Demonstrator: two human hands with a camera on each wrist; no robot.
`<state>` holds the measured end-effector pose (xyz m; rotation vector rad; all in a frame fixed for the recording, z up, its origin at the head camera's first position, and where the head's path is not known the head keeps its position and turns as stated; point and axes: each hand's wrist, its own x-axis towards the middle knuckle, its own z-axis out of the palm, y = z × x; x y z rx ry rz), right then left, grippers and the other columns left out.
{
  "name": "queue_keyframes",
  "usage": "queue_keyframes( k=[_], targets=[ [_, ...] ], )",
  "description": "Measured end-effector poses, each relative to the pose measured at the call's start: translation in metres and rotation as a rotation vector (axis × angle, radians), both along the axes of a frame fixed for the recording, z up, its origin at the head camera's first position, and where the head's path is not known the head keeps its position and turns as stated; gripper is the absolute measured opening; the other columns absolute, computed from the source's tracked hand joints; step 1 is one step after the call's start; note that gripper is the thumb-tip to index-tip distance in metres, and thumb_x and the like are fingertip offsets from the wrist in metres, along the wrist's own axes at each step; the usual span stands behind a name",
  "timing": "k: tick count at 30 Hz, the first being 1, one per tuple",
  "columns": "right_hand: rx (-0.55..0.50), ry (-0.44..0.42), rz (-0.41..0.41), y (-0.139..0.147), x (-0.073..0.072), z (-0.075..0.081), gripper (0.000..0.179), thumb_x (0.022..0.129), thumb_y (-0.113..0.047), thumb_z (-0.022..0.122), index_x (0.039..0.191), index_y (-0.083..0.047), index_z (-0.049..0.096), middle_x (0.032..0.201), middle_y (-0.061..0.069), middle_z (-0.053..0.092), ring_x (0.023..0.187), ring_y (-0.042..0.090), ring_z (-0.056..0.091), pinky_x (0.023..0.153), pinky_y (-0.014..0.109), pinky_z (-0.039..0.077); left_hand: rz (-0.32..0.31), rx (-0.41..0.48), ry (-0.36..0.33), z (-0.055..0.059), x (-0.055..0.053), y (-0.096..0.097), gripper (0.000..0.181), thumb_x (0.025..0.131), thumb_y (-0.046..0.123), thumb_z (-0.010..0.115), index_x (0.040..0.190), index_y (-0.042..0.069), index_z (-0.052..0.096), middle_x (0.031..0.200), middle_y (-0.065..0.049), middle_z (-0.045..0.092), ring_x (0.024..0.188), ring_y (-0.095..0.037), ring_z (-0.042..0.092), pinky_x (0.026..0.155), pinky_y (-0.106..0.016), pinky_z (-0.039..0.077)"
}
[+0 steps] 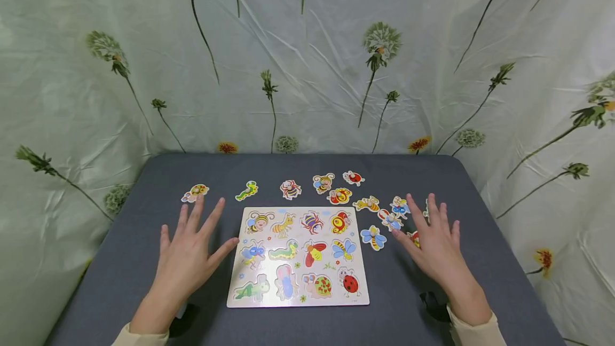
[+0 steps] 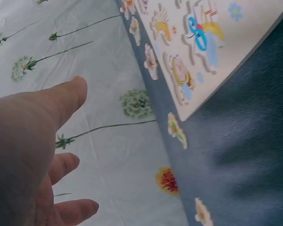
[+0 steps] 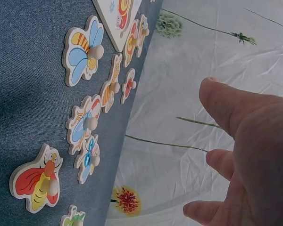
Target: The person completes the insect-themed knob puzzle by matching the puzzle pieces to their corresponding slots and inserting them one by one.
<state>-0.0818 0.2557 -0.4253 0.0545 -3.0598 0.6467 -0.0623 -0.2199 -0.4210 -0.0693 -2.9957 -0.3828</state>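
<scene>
A wooden insect puzzle board (image 1: 298, 255) with printed, recessed shapes lies flat in front of me. To its left, my left hand (image 1: 189, 252) hovers with fingers spread, thumb near the board's edge. My right hand (image 1: 434, 247) is spread too, over the right side of the table, holding nothing. Close by its thumb are a blue-winged bee piece (image 1: 373, 237) and a red-winged piece (image 3: 37, 181), partly hidden by the hand in the head view. Beyond the left fingertips lies a snail-like piece (image 1: 195, 193). The pieces have round wooden knobs, seen in the right wrist view.
Behind the board lie a green caterpillar piece (image 1: 247, 190), a spider piece (image 1: 290, 189), a bee piece (image 1: 323, 183) and a ladybug piece (image 1: 353, 178). A striped yellow piece (image 1: 367, 204) sits by the board's corner. A flower-print cloth (image 1: 317, 68) hangs behind the dark table (image 1: 216, 167).
</scene>
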Motion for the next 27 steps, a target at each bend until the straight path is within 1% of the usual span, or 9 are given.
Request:
queue_keyframes(
  k=[4,8,12,15,21,23,27],
  targets=[
    [0.003,-0.007,0.016,-0.001,-0.002,-0.001,0.093,0.101,-0.049,0.072,0.174,-0.023,0.020,0.176,0.035,0.006,0.159,0.066,0.004,0.116,0.091,0.006,-0.011,0.014,-0.026,-0.005,0.004,-0.003,0.097,0.094,0.059,0.077,0.173,0.034,0.025,0.178,-0.023,0.021,0.160,-0.058,0.024,0.112,-0.091,0.019],
    [0.006,-0.012,0.040,-0.002,-0.005,-0.002,0.092,0.102,-0.050,0.070,0.174,-0.024,0.020,0.176,0.035,0.008,0.159,0.066,0.007,0.117,0.090,0.008,-0.011,0.031,-0.069,-0.011,0.009,-0.006,0.098,0.094,0.060,0.077,0.172,0.033,0.026,0.178,-0.024,0.021,0.159,-0.057,0.025,0.113,-0.089,0.020],
    [0.001,-0.023,0.066,-0.003,-0.008,-0.003,0.089,0.103,-0.051,0.068,0.174,-0.024,0.022,0.176,0.034,0.010,0.160,0.065,0.009,0.118,0.088,0.010,-0.020,0.042,-0.100,-0.021,0.016,-0.010,0.097,0.093,0.063,0.076,0.172,0.031,0.029,0.177,-0.024,0.023,0.158,-0.058,0.028,0.113,-0.089,0.024],
    [-0.014,-0.030,0.084,-0.004,-0.013,-0.003,0.087,0.104,-0.051,0.068,0.173,-0.024,0.024,0.177,0.032,0.012,0.160,0.063,0.012,0.118,0.088,0.010,-0.035,0.059,-0.109,-0.029,0.022,-0.013,0.096,0.092,0.064,0.077,0.170,0.029,0.034,0.176,-0.026,0.027,0.156,-0.059,0.031,0.111,-0.088,0.027],
    [-0.087,-0.058,0.122,-0.008,-0.024,-0.003,0.084,0.104,-0.049,0.068,0.173,-0.021,0.028,0.177,0.029,0.017,0.160,0.062,0.017,0.118,0.088,0.010,-0.065,0.127,-0.152,-0.048,0.032,-0.018,0.094,0.090,0.066,0.078,0.168,0.030,0.039,0.174,-0.025,0.031,0.155,-0.060,0.034,0.109,-0.089,0.029],
    [-0.108,-0.066,0.143,-0.010,-0.028,-0.004,0.083,0.105,-0.048,0.068,0.172,-0.018,0.029,0.177,0.029,0.019,0.159,0.061,0.019,0.118,0.087,0.013,-0.077,0.134,-0.170,-0.054,0.036,-0.020,0.095,0.088,0.069,0.078,0.168,0.032,0.040,0.174,-0.024,0.033,0.154,-0.060,0.035,0.109,-0.089,0.029],
    [-0.144,-0.070,0.192,-0.014,-0.036,-0.007,0.078,0.106,-0.044,0.067,0.171,-0.014,0.033,0.174,0.032,0.025,0.155,0.062,0.031,0.116,0.085,0.028,-0.105,0.118,-0.206,-0.064,0.043,-0.024,0.102,0.080,0.078,0.078,0.166,0.038,0.042,0.172,-0.023,0.037,0.154,-0.060,0.036,0.108,-0.089,0.030]
  ],
)
